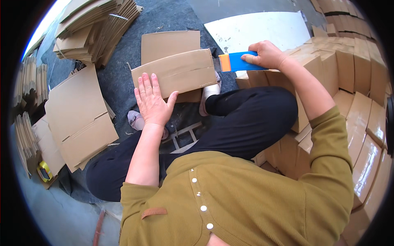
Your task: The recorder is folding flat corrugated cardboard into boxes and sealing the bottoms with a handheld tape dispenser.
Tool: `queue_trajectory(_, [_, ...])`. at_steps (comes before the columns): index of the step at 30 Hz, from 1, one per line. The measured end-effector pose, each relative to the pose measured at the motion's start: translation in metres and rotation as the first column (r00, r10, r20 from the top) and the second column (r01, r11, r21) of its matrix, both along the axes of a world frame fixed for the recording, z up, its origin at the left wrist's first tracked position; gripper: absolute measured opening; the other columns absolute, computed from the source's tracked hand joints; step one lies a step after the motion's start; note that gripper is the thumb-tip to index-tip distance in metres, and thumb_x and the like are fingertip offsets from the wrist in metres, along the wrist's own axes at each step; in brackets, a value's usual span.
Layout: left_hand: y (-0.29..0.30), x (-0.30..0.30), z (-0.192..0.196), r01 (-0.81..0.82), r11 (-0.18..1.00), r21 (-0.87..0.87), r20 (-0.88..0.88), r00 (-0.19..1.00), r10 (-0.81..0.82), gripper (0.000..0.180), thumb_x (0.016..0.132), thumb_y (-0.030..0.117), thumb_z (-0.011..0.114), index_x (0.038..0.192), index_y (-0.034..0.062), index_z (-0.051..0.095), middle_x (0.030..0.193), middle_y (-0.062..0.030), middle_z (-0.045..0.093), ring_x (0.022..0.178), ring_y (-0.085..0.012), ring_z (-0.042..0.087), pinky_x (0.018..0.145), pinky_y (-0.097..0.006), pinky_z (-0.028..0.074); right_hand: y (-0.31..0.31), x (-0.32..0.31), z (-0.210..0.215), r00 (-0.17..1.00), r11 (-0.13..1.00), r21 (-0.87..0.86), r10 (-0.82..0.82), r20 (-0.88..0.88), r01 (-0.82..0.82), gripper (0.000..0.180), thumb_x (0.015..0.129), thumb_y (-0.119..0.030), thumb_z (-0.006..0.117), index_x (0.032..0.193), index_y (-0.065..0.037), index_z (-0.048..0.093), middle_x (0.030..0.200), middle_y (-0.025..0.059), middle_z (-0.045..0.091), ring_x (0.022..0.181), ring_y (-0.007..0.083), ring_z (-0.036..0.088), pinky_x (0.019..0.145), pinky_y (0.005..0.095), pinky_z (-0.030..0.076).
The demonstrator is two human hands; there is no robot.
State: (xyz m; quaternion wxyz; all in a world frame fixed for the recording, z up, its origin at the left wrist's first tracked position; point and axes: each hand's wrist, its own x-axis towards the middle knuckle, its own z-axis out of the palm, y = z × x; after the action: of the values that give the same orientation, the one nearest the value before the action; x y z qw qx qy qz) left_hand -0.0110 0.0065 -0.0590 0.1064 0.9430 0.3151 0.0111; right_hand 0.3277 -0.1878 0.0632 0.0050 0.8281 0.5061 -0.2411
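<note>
A brown cardboard box (176, 73) stands in front of my feet, its upper face tilted toward me, with a cardboard flap (170, 43) spread out behind it. My left hand (154, 100) rests flat on the box's near left part, fingers stretched and thumb apart. Just off the box's right end, my right hand (266, 55) is closed around a blue hand tool with an orange end (242, 61), which looks like a tape dispenser. Its orange end points left toward the box, with a small gap between them.
Flattened cartons (82, 119) lie at the left, and bundled cardboard stacks (92, 30) stand farther back. A yellow tape measure (44, 171) sits at the lower left. Closed boxes (357, 135) are piled along the right. A white board (258, 33) lies on the floor beyond the tool.
</note>
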Motion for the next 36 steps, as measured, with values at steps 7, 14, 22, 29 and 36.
queue_trajectory(7, [-0.020,0.056,0.028,0.170,0.985,-0.035,0.179,0.971,-0.161,0.059,0.086,0.031,0.066,0.138,0.0064,0.054,0.158,-0.0183,0.031,0.150,-0.0335,0.022,0.120,-0.057,0.013,-0.001,-0.003,0.003,0.998,0.999,0.050,-0.017,0.053,0.014,0.050,0.086,-0.048,0.066,0.078,0.000,0.071,0.070,0.0221,0.065,0.066,0.0365,0.065,0.068,0.0429,0.053])
queue_trajectory(14, [-0.040,0.156,0.030,0.431,0.900,-0.069,0.094,0.900,-0.425,0.083,0.075,0.067,0.069,0.144,0.0248,0.050,0.162,-0.0125,0.024,0.152,-0.0324,0.015,0.120,-0.060,0.006,-0.002,-0.001,-0.001,1.000,0.995,0.100,-0.012,0.018,0.011,0.047,0.087,-0.046,0.068,0.078,0.001,0.070,0.070,0.0219,0.065,0.064,0.0352,0.064,0.065,0.0418,0.053])
queue_trajectory(22, [-0.034,0.161,0.022,0.363,0.917,-0.164,0.003,0.930,-0.368,0.073,0.070,0.055,0.074,0.135,0.0275,0.057,0.162,-0.0125,0.022,0.152,-0.0302,0.013,0.122,-0.056,0.004,-0.009,0.006,0.005,0.991,0.993,-0.001,-0.116,-0.072,0.116,0.053,0.085,-0.052,0.064,0.081,0.000,0.071,0.074,0.0217,0.067,0.071,0.0353,0.067,0.072,0.0424,0.054])
queue_trajectory(29, [-0.033,0.159,0.020,0.340,0.926,-0.165,0.017,0.940,-0.342,0.070,0.068,0.049,0.075,0.132,0.0282,0.059,0.162,-0.0122,0.023,0.152,-0.0298,0.014,0.122,-0.056,0.004,-0.014,0.018,-0.001,0.979,0.987,-0.063,-0.153,-0.138,0.146,0.051,0.087,-0.050,0.065,0.084,0.000,0.072,0.074,0.0208,0.068,0.069,0.0328,0.066,0.071,0.0416,0.054])
queue_trajectory(36, [-0.031,0.156,0.019,0.336,0.926,-0.171,0.009,0.940,-0.340,0.069,0.068,0.049,0.076,0.132,0.0295,0.059,0.162,-0.0108,0.023,0.152,-0.0291,0.015,0.122,-0.056,0.004,-0.017,0.019,-0.009,0.982,0.988,-0.060,-0.150,-0.111,0.144,0.048,0.089,-0.047,0.066,0.087,0.001,0.073,0.074,0.0202,0.067,0.067,0.0303,0.064,0.068,0.0401,0.053])
